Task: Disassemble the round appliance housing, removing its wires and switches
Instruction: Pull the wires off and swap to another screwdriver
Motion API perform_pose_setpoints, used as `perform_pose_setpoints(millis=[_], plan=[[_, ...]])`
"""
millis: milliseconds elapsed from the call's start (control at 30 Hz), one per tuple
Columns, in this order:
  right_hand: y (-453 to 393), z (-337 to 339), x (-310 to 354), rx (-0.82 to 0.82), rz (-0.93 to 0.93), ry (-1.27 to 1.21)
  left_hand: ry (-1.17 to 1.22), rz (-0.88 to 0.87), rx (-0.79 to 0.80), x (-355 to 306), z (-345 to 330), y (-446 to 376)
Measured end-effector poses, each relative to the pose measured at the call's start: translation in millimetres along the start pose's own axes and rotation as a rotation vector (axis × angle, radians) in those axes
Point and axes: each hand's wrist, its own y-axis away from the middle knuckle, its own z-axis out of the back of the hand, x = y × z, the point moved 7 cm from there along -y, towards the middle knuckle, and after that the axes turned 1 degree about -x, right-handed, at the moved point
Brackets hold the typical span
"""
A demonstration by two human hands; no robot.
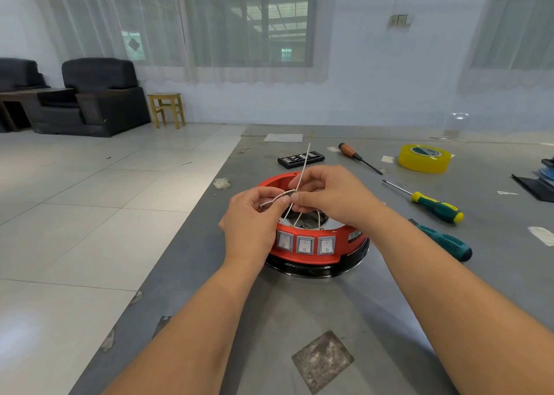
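Observation:
A round red appliance housing on a black and chrome base sits on the grey table. Three grey rocker switches line its near wall. Several white wires rise out of its open top, one sticking up and away. Just above the housing, my left hand pinches a wire joint between thumb and fingers. My right hand pinches the same bundle right beside it, thumbs almost touching. The hands hide most of the housing's inside.
To the right lie a green-yellow screwdriver, a teal-handled tool and a wooden-handled screwdriver. A yellow tape roll and a black bit case sit behind. The table's left edge drops to tiled floor.

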Motion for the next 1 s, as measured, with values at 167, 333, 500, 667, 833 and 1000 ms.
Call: perform_pose_setpoints(millis=[167, 333, 500, 667, 833, 1000], plan=[[0.1, 5.4, -3.8, -0.048, -0.045, -0.12, -0.006, -0.065, 0.036, -5.9, -3.9, 3.3], [-3.9, 37.4, -16.4, -0.287, -0.089, -0.083, -0.356, -0.47, 0.055, -36.1, -11.6, 19.7], [9.0, 102.9, -39.9, -0.564, -0.142, -0.153, -0.655, -0.923, 0.3, -59.6, -45.8, 56.1], [31.9, 177.4, -78.5, -0.623, -0.277, 0.262, -0.817, -0.914, 0.324, -53.8, -60.4, 61.9], [44.7, 218.0, -125.2, -0.454, -0.532, 0.576, -0.859, -0.881, 0.177, -46.7, -66.7, 57.3], [52.5, 216.7, -141.9, -0.381, -0.576, 0.578, -0.886, -0.813, 0.082, -45.2, -69.4, 57.2]])
